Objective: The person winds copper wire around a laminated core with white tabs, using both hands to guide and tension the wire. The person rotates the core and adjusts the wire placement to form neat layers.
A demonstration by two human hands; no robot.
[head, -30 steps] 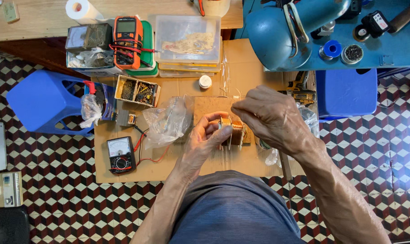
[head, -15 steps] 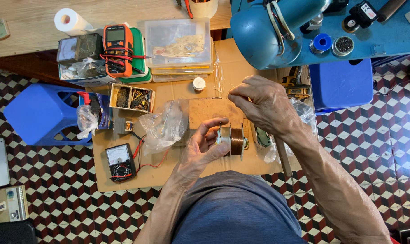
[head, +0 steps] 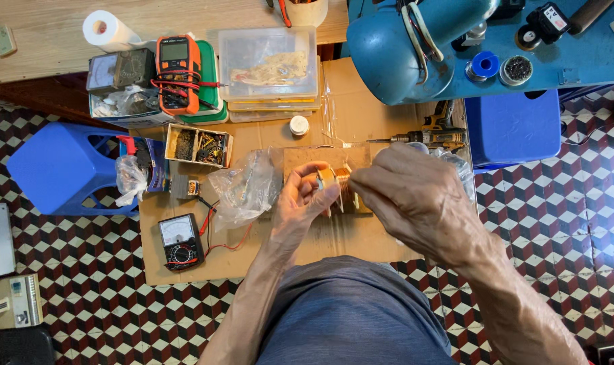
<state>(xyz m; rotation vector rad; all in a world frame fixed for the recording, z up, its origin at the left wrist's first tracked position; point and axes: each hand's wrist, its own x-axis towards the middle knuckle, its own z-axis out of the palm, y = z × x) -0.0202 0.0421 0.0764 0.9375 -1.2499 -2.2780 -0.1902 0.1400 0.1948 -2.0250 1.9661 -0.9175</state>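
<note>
My left hand [head: 303, 197] grips a small copper wire coil [head: 339, 182] wound on a bobbin, held just above a cardboard sheet [head: 253, 253] on the floor. My right hand [head: 415, 199] reaches in from the right, its fingertips pinched at the coil's right side; whether it holds a thin wire I cannot tell. Most of the coil is hidden by both hands. A crumpled clear plastic bag [head: 243, 189] lies just left of my left hand.
On the cardboard: a black analogue meter [head: 180, 241] with red leads, a box of small parts [head: 199, 144], stacked clear plastic boxes [head: 270, 67], an orange multimeter [head: 176, 64], a drill [head: 432, 137]. A blue stool [head: 63, 169] stands left, a blue machine [head: 415, 47] top right.
Both hands have come together on the coil. My right hand dropped from above it to its right side, and my left hand turned the coil up towards it.
</note>
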